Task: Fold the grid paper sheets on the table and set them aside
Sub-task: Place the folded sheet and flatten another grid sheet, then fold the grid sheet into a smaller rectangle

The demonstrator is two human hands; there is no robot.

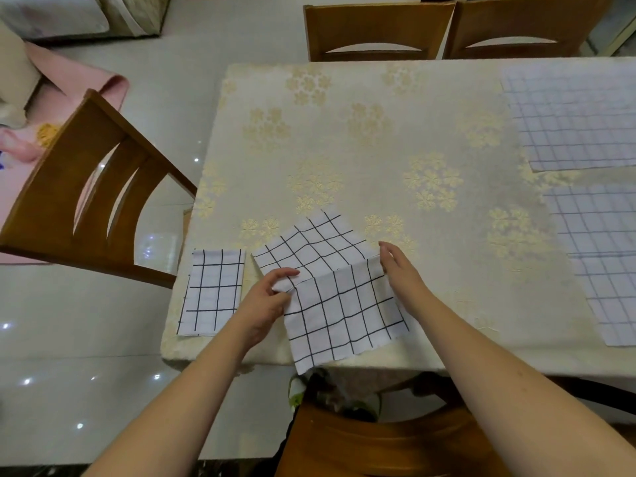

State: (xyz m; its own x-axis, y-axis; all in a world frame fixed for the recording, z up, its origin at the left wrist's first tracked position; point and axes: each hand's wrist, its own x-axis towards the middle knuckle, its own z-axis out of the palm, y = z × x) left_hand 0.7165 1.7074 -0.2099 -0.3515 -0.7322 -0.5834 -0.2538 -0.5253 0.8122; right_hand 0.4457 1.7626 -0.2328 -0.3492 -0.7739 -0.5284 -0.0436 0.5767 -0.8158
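A white sheet with a black grid (339,297) lies half folded at the table's near edge, its lower corner hanging past the edge. My left hand (266,297) pinches the sheet's left edge at the fold between thumb and fingers. At the right end of the fold, my right hand (399,266) holds the sheet's edge with its fingers. A smaller folded grid sheet (211,292) lies flat to the left, near the table's front left corner. Two unfolded grid sheets lie at the right: one at the far right (574,115), one nearer (605,256).
The table (361,139) wears a cream cloth with gold flowers. Wooden chairs stand at the left (86,197), at the far side (378,29) and right under me (378,445). Pale tiled floor lies to the left.
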